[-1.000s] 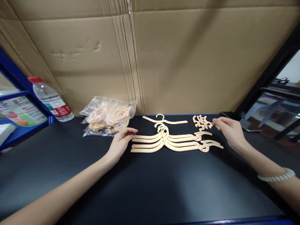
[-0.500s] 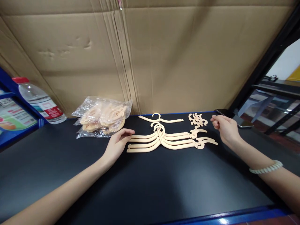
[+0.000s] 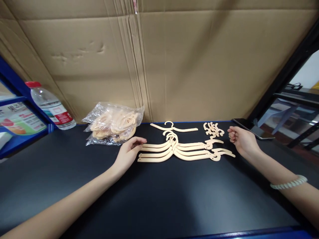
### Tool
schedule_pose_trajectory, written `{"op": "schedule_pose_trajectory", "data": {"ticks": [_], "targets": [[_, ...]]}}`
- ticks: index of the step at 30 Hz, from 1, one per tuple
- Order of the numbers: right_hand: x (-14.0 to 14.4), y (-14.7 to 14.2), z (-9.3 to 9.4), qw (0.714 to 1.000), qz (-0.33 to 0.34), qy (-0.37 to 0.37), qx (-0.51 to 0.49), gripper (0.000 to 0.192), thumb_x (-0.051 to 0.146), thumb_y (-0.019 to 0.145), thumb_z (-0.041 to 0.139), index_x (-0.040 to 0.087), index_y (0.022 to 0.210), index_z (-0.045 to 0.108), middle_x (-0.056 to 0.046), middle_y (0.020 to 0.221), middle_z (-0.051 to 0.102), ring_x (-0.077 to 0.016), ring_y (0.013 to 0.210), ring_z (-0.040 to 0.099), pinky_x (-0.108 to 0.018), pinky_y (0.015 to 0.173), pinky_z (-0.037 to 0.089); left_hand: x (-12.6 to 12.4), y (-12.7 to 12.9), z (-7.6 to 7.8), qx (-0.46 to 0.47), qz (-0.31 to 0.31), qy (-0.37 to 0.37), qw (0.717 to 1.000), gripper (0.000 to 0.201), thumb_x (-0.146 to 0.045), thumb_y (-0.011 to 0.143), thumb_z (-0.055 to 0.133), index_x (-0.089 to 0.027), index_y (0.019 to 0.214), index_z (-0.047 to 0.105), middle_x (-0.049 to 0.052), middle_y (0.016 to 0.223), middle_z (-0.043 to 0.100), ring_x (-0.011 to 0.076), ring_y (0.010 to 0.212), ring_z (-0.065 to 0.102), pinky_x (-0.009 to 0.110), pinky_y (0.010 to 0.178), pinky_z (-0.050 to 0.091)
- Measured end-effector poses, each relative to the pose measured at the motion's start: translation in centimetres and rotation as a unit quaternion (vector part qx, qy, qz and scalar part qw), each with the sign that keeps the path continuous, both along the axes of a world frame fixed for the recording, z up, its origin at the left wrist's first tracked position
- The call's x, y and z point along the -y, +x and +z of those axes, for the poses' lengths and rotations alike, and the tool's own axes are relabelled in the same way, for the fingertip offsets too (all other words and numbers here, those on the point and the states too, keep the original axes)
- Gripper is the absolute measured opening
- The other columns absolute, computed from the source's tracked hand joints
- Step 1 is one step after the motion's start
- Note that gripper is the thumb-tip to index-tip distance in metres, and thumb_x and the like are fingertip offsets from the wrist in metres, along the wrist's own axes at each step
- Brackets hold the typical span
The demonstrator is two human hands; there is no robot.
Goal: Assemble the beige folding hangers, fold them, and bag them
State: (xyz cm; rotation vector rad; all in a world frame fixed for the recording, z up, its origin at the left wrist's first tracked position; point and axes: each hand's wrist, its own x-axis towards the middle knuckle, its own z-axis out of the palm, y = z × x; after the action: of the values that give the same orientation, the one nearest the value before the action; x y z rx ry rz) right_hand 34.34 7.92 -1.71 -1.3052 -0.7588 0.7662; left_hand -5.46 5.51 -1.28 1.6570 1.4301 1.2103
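Three cream plastic hangers [image 3: 174, 151] lie stacked in a row on the black tabletop [image 3: 159, 196], with small curled pieces at their right ends. A single hanger [image 3: 174, 127] lies behind them, and a small pile of cream clips [image 3: 213, 129] sits to its right. My left hand [image 3: 128, 152] rests flat on the table, fingertips touching the left ends of the stacked hangers. My right hand [image 3: 243, 141] hovers just right of the clips with fingers curled in; nothing shows in it.
A clear plastic bag [image 3: 113, 124] of cream parts lies at the back left. A water bottle [image 3: 51, 106] stands on a blue shelf frame [image 3: 22, 132] at far left. A dark phone [image 3: 253, 127] lies at the back right. A cardboard wall [image 3: 159, 59] closes the back.
My right hand has drawn back from the clip pile and curled its fingers. My left hand stays at the hangers' left ends. The camera view has shifted slightly.
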Motion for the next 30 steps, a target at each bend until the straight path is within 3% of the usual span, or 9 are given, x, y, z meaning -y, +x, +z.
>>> {"op": "schedule_pose_trajectory", "data": {"ticks": [5, 10, 15, 18, 22, 30], "targets": [[-0.2, 0.0, -0.5, 0.997, 0.018, 0.014, 0.071, 0.018, 0.034, 0.061, 0.062, 0.017, 0.056, 0.058, 0.002, 0.049, 0.044, -0.0079, 0.046, 0.037, -0.022, 0.041, 0.028, 0.0, -0.1, 0.0, -0.002, 0.001, 0.001, 1.0, 0.022, -0.03, 0.067, 0.056, -0.018, 0.083, 0.066, 0.006, 0.097, 0.069, 0.025, 0.093, 0.063, 0.037, 0.085, 0.047], [-0.9, 0.1, -0.6, 0.985, 0.037, 0.025, 0.167, 0.011, 0.032, 0.062, 0.06, 0.021, 0.062, 0.062, -0.002, 0.06, 0.059, -0.0149, 0.056, 0.051, -0.026, 0.049, 0.039, -0.1, -0.2, -0.1, -0.019, -0.004, 0.014, 1.0, 0.023, -0.03, 0.068, 0.055, -0.019, 0.084, 0.067, 0.005, 0.096, 0.07, 0.0244, 0.092, 0.063, 0.037, 0.086, 0.047], [-1.8, 0.9, -0.2, 0.93, 0.05, -0.031, 0.363, 0.021, 0.033, 0.071, 0.053, 0.019, 0.081, 0.064, -0.006, 0.078, 0.069, -0.0188, 0.073, 0.063, -0.027, 0.066, 0.046, -0.1, -0.2, 0.1, -0.021, 0.0, 0.01, 1.0, 0.023, -0.03, 0.066, 0.055, -0.018, 0.083, 0.066, 0.006, 0.095, 0.07, 0.025, 0.091, 0.063, 0.037, 0.086, 0.048], [-2.5, 1.5, 0.3, 0.898, 0.045, -0.077, 0.431, 0.017, 0.034, 0.071, 0.056, 0.019, 0.065, 0.062, -0.005, 0.065, 0.066, -0.0198, 0.066, 0.061, -0.028, 0.064, 0.043, -0.2, -0.1, 0.1, -0.018, 0.0, 0.016, 1.0, 0.023, -0.03, 0.065, 0.055, -0.018, 0.082, 0.067, 0.006, 0.095, 0.07, 0.0256, 0.091, 0.064, 0.038, 0.086, 0.048], [-3.7, 2.2, 1.1, 0.851, 0.035, -0.157, 0.501, 0.033, 0.039, 0.072, 0.057, 0.02, 0.045, 0.055, -0.004, 0.048, 0.055, -0.0203, 0.057, 0.056, -0.029, 0.054, 0.035, -0.2, -0.2, 0.1, -0.02, -0.002, 0.024, 1.0, 0.024, -0.029, 0.063, 0.055, -0.019, 0.081, 0.067, 0.006, 0.095, 0.071, 0.0256, 0.091, 0.064, 0.038, 0.087, 0.048], [-7.4, 2.3, 2.0, 0.808, 0.103, -0.223, 0.535, 0.03, 0.035, 0.067, 0.064, 0.02, 0.043, 0.055, -0.002, 0.046, 0.056, -0.0169, 0.054, 0.055, -0.026, 0.05, 0.034, -0.1, -0.3, 0.1, -0.039, 0.003, 0.03, 0.999, 0.023, -0.029, 0.066, 0.056, -0.019, 0.083, 0.067, 0.006, 0.094, 0.071, 0.0244, 0.089, 0.065, 0.038, 0.084, 0.049]]}}
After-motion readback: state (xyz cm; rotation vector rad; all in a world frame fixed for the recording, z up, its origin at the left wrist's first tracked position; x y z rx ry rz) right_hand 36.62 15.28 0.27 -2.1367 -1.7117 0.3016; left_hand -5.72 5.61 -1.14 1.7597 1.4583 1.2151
